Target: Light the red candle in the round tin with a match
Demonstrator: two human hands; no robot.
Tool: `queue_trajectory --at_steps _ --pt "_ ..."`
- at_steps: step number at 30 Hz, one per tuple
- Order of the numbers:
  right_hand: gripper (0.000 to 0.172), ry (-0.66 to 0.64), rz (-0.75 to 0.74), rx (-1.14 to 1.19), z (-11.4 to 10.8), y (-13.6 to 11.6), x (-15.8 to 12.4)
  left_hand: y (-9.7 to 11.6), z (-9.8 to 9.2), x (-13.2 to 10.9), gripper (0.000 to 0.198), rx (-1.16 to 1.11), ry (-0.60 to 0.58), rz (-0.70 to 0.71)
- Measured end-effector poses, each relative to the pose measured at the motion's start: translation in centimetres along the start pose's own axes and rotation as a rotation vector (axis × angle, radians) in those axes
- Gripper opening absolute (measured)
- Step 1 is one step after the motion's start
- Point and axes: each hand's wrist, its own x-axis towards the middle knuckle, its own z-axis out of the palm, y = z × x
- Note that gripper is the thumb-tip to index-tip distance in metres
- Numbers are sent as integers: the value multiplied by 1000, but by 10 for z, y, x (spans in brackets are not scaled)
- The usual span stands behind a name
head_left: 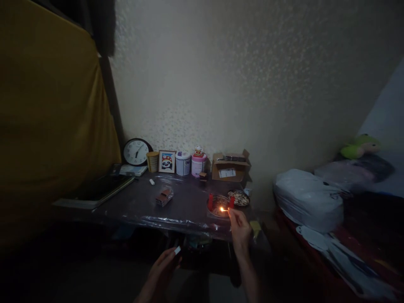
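Lit match (224, 210) pinched in my R hand (240, 229), near table's front edge.
Flame seen against shallow dish (216, 215), btwn 2 red upright objs (210, 202); contact unclear. Dish w/ pale sticks (239, 197) just behind, to R. My L hand (161, 265) grips small white-ended obj (177, 251), rest too dark to ID. Cardboard box (232, 173) at back, clock (136, 152) far L.

We see a thin, pale, lit match (225, 210), nearly level, orange flame (221, 209) leftmost, pinched in the right hand (240, 229) at a round, shallow dish (216, 214) with two upright red pieces (211, 202). We note a small, whitish rectangular object (177, 250), tilted, partly hidden by the left hand (162, 264).
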Motion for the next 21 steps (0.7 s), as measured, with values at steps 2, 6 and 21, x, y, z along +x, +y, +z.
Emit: queue_trajectory --at_steps 2,6,21 --pt "23 -3 5 14 3 2 2 3 5 -5 33 14 27 -1" --pt "24 -15 -2 20 8 7 7 12 14 -15 33 30 43 13" --pt "20 -116 -66 19 30 18 20 18 13 -13 27 3 52 -30"
